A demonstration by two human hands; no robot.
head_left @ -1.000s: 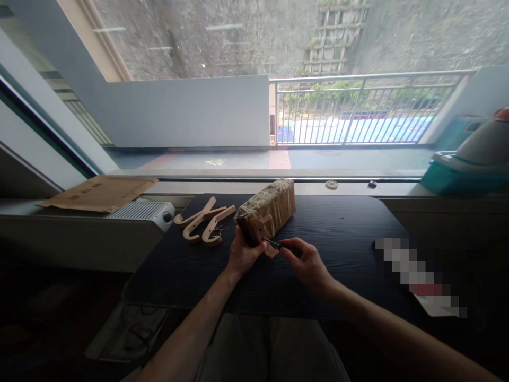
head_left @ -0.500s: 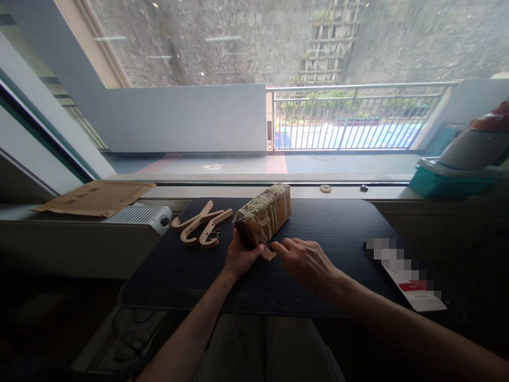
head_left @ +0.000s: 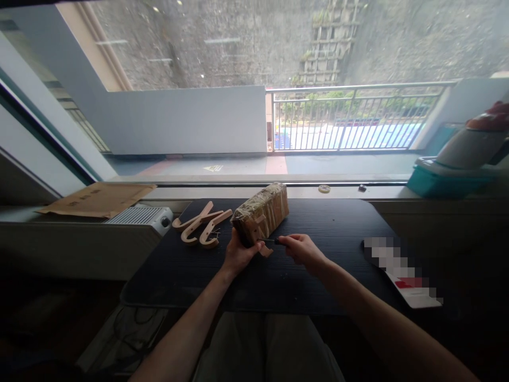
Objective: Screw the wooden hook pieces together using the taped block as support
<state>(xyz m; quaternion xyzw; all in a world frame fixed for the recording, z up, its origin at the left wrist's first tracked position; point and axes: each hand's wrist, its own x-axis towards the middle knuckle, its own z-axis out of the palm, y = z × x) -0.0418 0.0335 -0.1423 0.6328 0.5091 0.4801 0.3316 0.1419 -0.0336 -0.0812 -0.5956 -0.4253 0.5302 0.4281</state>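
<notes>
A box-shaped block wrapped in clear film and brown tape (head_left: 267, 207) stands on the dark table, its long side turned toward me. My left hand (head_left: 237, 257) is closed on its near end, the thumb pressing a curved wooden hook (head_left: 265, 252) against the side. In my right hand (head_left: 304, 248) is a screwdriver with a dark handle (head_left: 278, 241). Its thin shaft points left to the wooden hook near my left thumb; the exact contact is too small to make out. More wooden hooks (head_left: 207, 233) lie left of the block, with small metal screws (head_left: 217, 232) beside them.
The black table (head_left: 334, 265) has a phone-shaped flat item, partly pixelated (head_left: 417, 294), at its right. Along the windowsill are a tape roll (head_left: 324, 188), a small dark object (head_left: 362, 188) and a teal box (head_left: 441, 180). A brown envelope (head_left: 99, 199) and a white heater (head_left: 137, 215) are at left.
My right hand has shifted slightly right and up, its grip now farther back, so the screwdriver's handle and shaft show more. The block has tilted or shifted slightly left in my left hand.
</notes>
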